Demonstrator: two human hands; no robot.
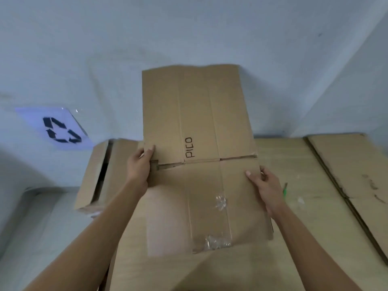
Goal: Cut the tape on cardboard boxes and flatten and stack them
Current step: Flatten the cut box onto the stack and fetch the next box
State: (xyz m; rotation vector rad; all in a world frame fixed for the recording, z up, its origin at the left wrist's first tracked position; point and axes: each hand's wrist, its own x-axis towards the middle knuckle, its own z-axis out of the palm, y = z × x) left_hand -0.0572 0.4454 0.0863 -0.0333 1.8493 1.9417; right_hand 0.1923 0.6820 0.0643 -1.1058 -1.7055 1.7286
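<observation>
Only the person's arms and hands show, and both arms are uncovered. The left hand and the slim left forearm are bare from the fingertips down to the lower edge of the picture, where the arm is cut off. The same holds for the right hand and the right forearm. Both forearms are narrow at the wrist and broaden toward the elbow. The fingers are slender. The right hand shows a short, pale, neatly trimmed thumbnail, and its knuckles show as small ridges. The picture is too soft to tell finer details such as hair or marks on the arms.
</observation>
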